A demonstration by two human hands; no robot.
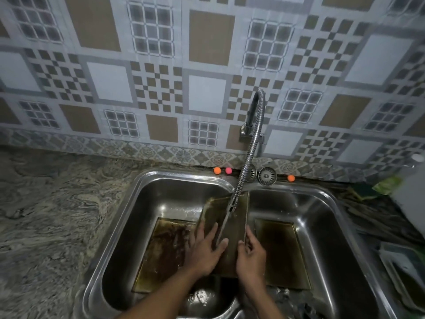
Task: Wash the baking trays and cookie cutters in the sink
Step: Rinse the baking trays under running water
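Note:
A greasy baking tray (238,211) stands tilted over the divider of a double steel sink (128,217), under water running from the flexible tap (243,176). My left hand (207,247) lies flat on the tray's face with fingers spread. My right hand (250,254) grips the tray's right edge. A second dirty tray (161,249) lies in the left basin, a third tray (282,252) in the right basin. No cookie cutters show.
Two sink strainers (267,176) and small orange and pink balls (217,170) sit on the sink's back rim. A marbled counter (46,215) spreads left. At the right are a white container (411,187), a green packet (386,185) and a rack (402,268).

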